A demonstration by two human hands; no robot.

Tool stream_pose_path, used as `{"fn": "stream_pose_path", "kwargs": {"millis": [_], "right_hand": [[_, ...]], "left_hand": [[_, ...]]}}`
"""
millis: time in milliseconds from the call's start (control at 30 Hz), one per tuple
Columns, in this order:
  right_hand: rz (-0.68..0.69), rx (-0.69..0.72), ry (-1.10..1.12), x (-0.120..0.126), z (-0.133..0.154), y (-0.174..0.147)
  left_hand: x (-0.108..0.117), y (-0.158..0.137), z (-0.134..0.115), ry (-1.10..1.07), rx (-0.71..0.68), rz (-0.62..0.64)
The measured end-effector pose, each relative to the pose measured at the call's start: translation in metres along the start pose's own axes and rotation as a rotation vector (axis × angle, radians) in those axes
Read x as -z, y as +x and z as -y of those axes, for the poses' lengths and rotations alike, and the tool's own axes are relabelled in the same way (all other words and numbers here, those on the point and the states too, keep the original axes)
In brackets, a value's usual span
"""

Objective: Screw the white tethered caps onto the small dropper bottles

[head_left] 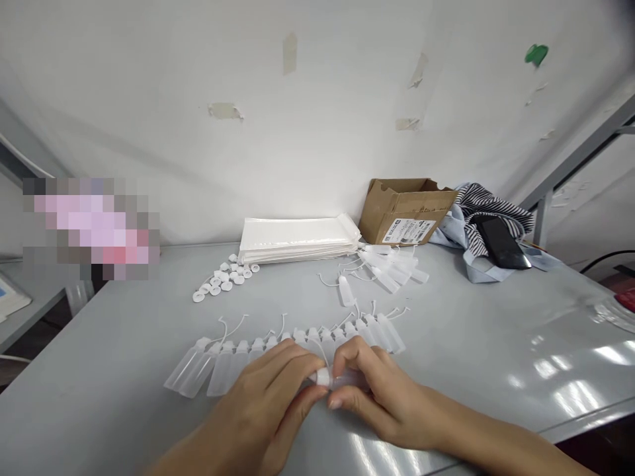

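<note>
Between the fingers of my left hand is a white cap, pinched at the neck of a small squeeze bottle. My right hand grips that translucent squeeze bottle by its body, lying sideways. A thin strap rises from its neck. Just beyond my hands runs a row of similar bottles, many with thin straps sticking up; my fingers hide part of the row. Loose white caps lie in a cluster farther back on the left. More strapped bottles are piled toward the back right.
A stack of white padded envelopes lies against the wall. Beside it stand an open cardboard box and a bundle of striped cloth with a black phone on top. All rest on a grey table.
</note>
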State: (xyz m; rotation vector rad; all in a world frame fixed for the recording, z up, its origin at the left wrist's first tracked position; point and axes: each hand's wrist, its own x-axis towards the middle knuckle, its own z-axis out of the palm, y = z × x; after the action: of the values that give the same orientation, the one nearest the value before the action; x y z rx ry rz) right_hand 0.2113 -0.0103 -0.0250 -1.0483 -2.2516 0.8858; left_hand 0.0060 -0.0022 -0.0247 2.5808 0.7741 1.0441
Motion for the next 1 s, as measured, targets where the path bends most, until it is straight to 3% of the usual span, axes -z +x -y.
{"fn": "stream_pose_path", "kwargs": {"millis": [200,333,433,533,633,733,800,900,1000], "right_hand": [[0.137,-0.127,0.216,0.007,0.003,0.002],[0.184,-0.177,0.549,0.007,0.000,0.005],[0.249,-0.207,0.824,0.005,-0.003,0.007],[0.256,-0.186,0.913,0.008,-0.005,0.009],[0.093,-0.184,0.755,0.021,-0.011,0.012],[-0.211,-0.218,0.314,0.038,-0.025,0.017],[-0.329,-0.225,0.006,0.047,-0.037,0.021],[-0.324,-0.281,-0.225,0.053,-0.051,0.026],[-0.271,-0.296,-0.295,0.052,-0.058,0.026]], "left_hand": [[-0.001,-0.001,0.001,0.071,-0.113,-0.019],[-0.007,-0.008,0.004,0.111,-0.184,-0.076],[-0.010,-0.011,0.004,0.145,-0.209,-0.087],[-0.009,-0.008,0.009,0.167,-0.156,-0.122],[0.003,-0.003,0.024,0.262,0.070,-0.158],[0.025,0.003,0.044,0.364,0.458,-0.166],[0.042,0.005,0.057,0.410,0.648,-0.185],[0.063,0.006,0.072,0.505,0.793,-0.096],[0.072,0.002,0.086,0.594,0.783,-0.002]]}}
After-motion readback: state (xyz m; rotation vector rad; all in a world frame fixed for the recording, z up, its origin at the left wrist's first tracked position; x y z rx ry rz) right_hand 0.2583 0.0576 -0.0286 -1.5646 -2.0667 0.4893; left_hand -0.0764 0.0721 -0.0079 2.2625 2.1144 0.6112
